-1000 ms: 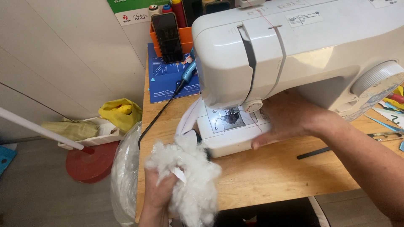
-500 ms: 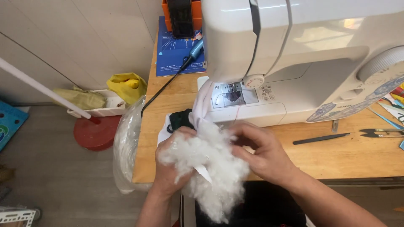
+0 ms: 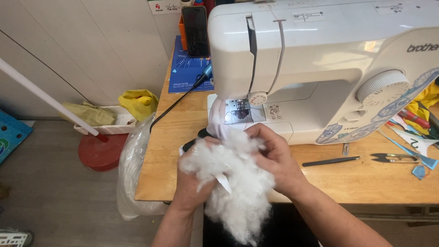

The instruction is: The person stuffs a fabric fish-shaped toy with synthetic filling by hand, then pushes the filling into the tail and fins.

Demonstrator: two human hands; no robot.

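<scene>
A big clump of white fluffy stuffing hangs over the front edge of the wooden table. My left hand grips it from the left and below. My right hand presses into it from the right, fingers curled on the fibres. A strip of white fabric runs from the stuffing up to the needle area of the white sewing machine. A small dark piece shows just behind the stuffing, partly hidden.
Black tweezers and thread snips lie right of my hands. A black cable crosses the table past a blue sheet. A clear plastic bag hangs at the table's left edge; a red disc lies on the floor.
My right hand left the machine bed and came down onto the stuffing. Both hands now hold the clump, lifted closer to the machine.
</scene>
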